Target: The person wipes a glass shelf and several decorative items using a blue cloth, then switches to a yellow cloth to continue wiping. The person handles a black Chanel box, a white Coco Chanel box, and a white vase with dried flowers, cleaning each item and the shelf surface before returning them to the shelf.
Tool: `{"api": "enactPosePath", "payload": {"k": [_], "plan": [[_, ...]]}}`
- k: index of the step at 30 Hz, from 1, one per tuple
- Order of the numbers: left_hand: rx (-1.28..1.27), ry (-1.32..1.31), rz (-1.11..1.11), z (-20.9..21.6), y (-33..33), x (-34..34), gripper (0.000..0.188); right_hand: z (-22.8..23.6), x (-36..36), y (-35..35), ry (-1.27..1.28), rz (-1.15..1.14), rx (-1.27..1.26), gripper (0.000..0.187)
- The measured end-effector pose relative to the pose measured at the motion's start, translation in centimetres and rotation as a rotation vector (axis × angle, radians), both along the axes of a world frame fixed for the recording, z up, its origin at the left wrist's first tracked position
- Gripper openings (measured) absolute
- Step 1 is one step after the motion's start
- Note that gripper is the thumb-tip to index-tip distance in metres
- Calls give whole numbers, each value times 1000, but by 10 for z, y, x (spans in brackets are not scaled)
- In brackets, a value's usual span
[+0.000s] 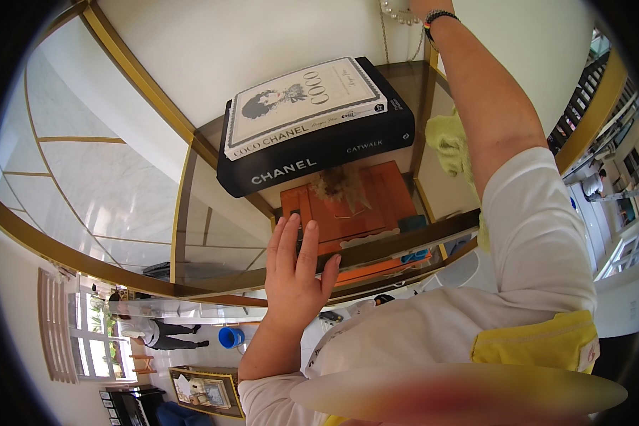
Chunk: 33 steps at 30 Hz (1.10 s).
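Observation:
My left hand [293, 266] is at the front edge of a smoked-glass shelf [209, 192], fingers stretched out and holding nothing. Just beyond it, a white book [305, 106] with a drawn portrait lies on a thicker black book [319, 157]. My right arm reaches up to the top of the view. Only part of my right hand [429, 7] shows there, and its fingers are out of sight. Beside it hang a pearl string [399, 13] and a thin chain [384, 39]; whether the hand grips them is unclear. A light-green cloth [447, 138] hangs beside my right forearm.
Gold-coloured framing [138, 67] borders the shelf. Through the glass, an orange box [383, 188] and a dried, feathery plant [337, 186] show below. Across the room are a blue bucket [231, 337], a framed picture [206, 392] and another person [149, 331].

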<state>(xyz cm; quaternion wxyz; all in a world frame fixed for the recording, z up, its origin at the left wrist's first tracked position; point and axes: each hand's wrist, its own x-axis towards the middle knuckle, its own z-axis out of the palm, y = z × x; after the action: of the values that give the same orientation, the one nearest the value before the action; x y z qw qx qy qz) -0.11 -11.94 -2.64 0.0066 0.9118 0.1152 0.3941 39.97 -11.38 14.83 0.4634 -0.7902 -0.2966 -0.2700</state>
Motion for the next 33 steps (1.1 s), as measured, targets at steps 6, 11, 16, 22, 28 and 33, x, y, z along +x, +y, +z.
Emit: {"api": "enactPosePath", "payload": {"k": [6, 11, 16, 22, 28, 33], "plan": [[-32, -12, -21, -1, 0, -2, 61, -27, -2, 3, 40, -13, -39, 31], [-34, -19, -27, -2, 0, -3, 61, -41, 16, 6, 16, -54, -144, 34], [-26, -9, -15, -2, 1, -4, 60, -63, 32, 5, 3, -91, -319, 34], [-26, -22, -30, -3, 1, -4, 60, -82, 37, -1, 80, -62, -432, 35], [-17, -28, -21, -4, 0, -5, 60, -89, 44, 5, 103, -60, -476, 36], [-11, -17, -12, -4, 1, -4, 60, -95, 47, 12, 118, -58, -484, 37]]}}
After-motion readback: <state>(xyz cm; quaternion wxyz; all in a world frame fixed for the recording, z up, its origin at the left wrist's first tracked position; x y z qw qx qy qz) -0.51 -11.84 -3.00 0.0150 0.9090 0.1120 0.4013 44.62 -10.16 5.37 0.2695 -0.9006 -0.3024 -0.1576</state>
